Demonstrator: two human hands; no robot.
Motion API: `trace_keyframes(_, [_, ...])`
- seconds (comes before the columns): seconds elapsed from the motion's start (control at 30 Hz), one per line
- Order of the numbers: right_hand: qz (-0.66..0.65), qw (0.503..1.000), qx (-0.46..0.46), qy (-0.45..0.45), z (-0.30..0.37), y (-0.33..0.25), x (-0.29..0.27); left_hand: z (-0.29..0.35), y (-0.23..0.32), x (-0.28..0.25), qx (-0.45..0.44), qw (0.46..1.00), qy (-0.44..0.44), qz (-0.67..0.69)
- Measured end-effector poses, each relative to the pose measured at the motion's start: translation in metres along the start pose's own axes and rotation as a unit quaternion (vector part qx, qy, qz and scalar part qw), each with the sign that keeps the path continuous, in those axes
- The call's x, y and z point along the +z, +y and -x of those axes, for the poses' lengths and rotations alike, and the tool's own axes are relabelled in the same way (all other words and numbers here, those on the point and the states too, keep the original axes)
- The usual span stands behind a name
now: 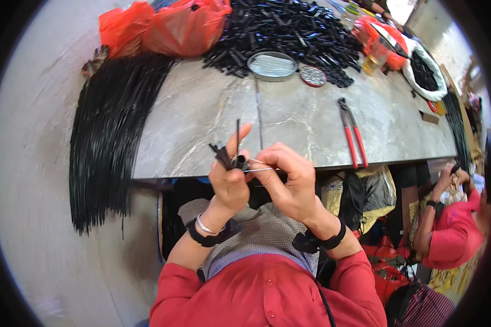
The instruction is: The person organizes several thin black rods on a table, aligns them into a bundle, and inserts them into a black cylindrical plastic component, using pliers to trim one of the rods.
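Observation:
In front of my body, near the table's front edge, both hands are raised close together. My left hand [229,188] is closed around several short black pieces [221,155] and a black piece with a round open end [239,162]. A thin black strip [238,133] stands upright from the same hand. My right hand [293,177] pinches thin silver pins [260,169], whose tips reach the round-ended black piece. Whether the pins sit inside it or only touch it, I cannot tell.
Red-handled pliers [349,131] lie on the grey table [202,120]. Behind are a tin of silver pins [273,65], a small round container [313,76] and a heap of black parts [294,32]. Long black strips [112,125] overhang at left. A co-worker [453,234] sits at right.

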State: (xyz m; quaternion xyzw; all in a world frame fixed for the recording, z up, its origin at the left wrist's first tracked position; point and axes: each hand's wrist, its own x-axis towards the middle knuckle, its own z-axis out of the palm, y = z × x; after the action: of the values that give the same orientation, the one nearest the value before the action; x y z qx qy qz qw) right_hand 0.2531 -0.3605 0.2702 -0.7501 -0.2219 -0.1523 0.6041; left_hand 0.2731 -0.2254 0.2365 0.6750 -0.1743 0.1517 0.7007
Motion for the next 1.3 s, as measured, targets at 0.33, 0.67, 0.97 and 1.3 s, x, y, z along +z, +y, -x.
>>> trace_keyframes(0.33, [0.627,0.757,0.173,0.058,0.033,0.108,-0.155,-0.003,-0.029,-0.014,-0.109,0.984,-0.093,0.105])
trace_keyframes(0.67, [0.157,0.928,0.337,-0.005,0.031,0.043,-0.155,-0.012,-0.029,-0.006,-0.143,0.981,-0.092,0.089])
trace_keyframes(0.97, [0.17,0.941,0.207,-0.207,0.057,0.002,-0.079,-0.014,-0.028,0.007,-0.169,0.981,-0.059,0.076])
trace_keyframes(1.3, [0.416,0.894,0.033,-0.164,0.049,-0.005,-0.067,-0.006,-0.022,0.007,-0.178,0.979,-0.04,0.092])
